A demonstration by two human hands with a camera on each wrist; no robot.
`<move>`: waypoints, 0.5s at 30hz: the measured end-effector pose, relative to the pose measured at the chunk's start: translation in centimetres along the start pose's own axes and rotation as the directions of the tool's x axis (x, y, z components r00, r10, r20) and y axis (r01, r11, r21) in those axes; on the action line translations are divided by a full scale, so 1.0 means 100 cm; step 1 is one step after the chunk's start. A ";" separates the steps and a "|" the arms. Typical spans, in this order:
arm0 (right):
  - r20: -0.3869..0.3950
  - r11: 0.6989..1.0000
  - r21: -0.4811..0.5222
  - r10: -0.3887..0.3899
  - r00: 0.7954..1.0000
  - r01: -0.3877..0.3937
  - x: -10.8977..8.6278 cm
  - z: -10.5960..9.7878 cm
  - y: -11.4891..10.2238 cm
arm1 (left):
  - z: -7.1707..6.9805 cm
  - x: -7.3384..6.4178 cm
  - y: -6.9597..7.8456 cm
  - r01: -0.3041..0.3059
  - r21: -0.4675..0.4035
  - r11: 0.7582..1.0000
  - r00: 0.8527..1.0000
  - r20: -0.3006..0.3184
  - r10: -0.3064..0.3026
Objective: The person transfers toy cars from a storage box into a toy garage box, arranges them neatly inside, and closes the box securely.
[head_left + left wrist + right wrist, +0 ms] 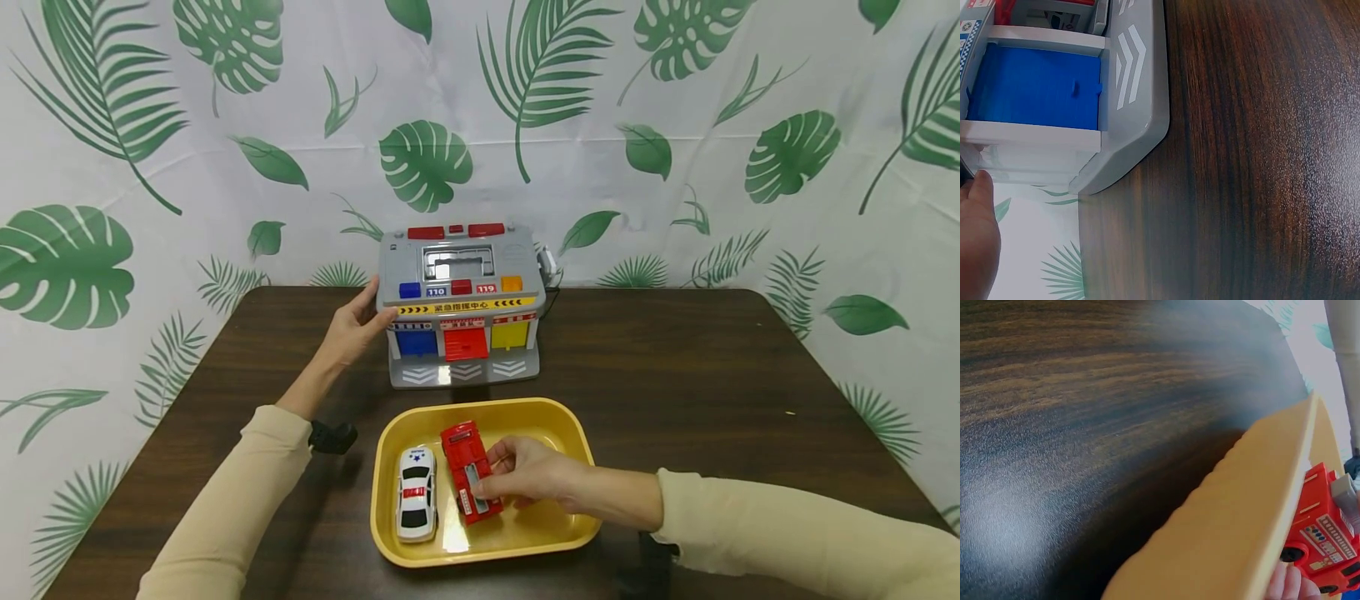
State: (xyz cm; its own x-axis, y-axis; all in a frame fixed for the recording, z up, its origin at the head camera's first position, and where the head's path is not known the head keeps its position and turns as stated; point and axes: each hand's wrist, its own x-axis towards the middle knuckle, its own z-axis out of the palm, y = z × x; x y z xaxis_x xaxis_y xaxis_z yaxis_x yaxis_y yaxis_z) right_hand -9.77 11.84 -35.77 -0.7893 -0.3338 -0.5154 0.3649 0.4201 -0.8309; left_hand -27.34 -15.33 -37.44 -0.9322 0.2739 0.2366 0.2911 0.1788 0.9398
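My right hand point(536, 475) reaches into a yellow tray point(480, 553). It grips a red toy fire truck point(463, 450), the thumb over its rear part and the fingers along its right side. In the right wrist view the truck point(1319, 534) is partly cut off by the frame's edge. Beside it in the tray lies a white toy police car point(415, 512). My left hand point(348, 329) rests against the left side of a grey toy rescue station point(517, 250), thumb at the front corner. The station's blue door point(1035, 87) is down; its red door point(467, 344) is tilted outward.
Everything stands on a dark wood-grain table point(690, 375), with the station behind the tray. A yellow door point(510, 335) is at the station's right. Something white point(547, 265) hangs on its right side. Behind the table is a leaf-patterned cloth point(562, 200).
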 end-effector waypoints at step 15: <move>-0.035 0.996 0.066 -0.051 0.998 0.053 -0.018 -0.029 -0.024 | 0.001 0.000 0.002 0.011 -0.016 1.000 1.000 0.000 -0.011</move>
State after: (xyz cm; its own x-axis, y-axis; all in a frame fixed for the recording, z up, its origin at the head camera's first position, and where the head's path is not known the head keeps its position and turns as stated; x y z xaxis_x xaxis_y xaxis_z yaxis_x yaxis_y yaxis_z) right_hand -10.64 13.84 -32.24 -0.8238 -0.3246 -0.4648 0.3543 0.3452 -0.8691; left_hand -27.28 -15.23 -37.29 -0.9351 0.2724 0.2267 0.2779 0.1667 0.9461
